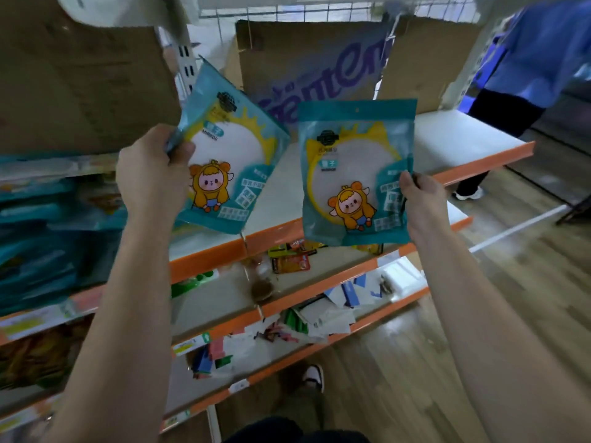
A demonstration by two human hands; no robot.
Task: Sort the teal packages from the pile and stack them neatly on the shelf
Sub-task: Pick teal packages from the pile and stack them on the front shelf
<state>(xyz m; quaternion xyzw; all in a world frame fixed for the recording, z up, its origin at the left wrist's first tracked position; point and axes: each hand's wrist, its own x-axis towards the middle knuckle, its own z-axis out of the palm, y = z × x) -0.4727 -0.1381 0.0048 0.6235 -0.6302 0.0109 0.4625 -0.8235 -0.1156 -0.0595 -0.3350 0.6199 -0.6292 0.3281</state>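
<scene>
Left hand [153,174]: raised, closed round the left edge of the first teal package [230,161], thumb on the printed front, fingers curled behind. This package is tilted, its top corner leaning to the upper left.

Right hand [422,203]: raised, pinching the lower right edge of the second teal package [355,174], thumb on the front, the other fingers hidden behind. This package hangs nearly upright.

Both packages carry the same print: a yellow ring round a pale oval and a cartoon figure in an orange hood. They sit between the two hands, just beside each other, with a narrow gap at the nearest corners.

Beyond the hands lies the shelf [463,135], a white board with an orange front edge. Both packages are held in front of it. Whether either lower edge touches it cannot be told.

Further beyond the hands, on that shelf, stands a printed cardboard box [307,59] with purple lettering. Above the left hand is a plain cardboard box [80,91].

Out past the left hand, a pile of teal packages [48,251] lies on shelving, blurred.

Below the hands, lower shelves [335,279] hold scattered small packets [291,262]. Beneath the right forearm is wooden floor [511,298]. Far out past the right hand stands a second person [537,59] in a blue top.
</scene>
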